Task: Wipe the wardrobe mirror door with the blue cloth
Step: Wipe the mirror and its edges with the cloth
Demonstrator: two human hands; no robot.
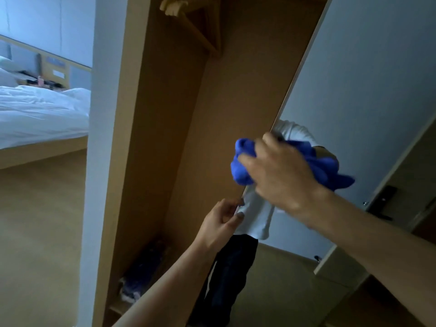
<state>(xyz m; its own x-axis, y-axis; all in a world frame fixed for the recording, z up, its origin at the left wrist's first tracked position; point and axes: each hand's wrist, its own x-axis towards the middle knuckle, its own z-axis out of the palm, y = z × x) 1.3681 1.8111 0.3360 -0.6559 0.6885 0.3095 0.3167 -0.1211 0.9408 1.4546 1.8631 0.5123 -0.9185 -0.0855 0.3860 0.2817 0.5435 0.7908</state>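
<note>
Bedroom, with the bed [42, 114] off left; the wardrobe [188, 114] stands open, its mirror door [354, 79] angled toward me. I see the left hand [221, 223] pinching the door's edge, I judge to steady it, while the right hand [283, 175] grips the bunched blue cloth [243, 166] at the glass near that edge.

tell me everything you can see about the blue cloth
The blue cloth is a vivid blue, soft, plush-looking fabric, bunched into a loose wad. The right hand grips it from the front, fingers curled over it, holding it against the mirror door at the door's edge, with a lump sticking out past that edge. More blue shows right of the hand; whether that is cloth or its reflection is unclear.
</note>
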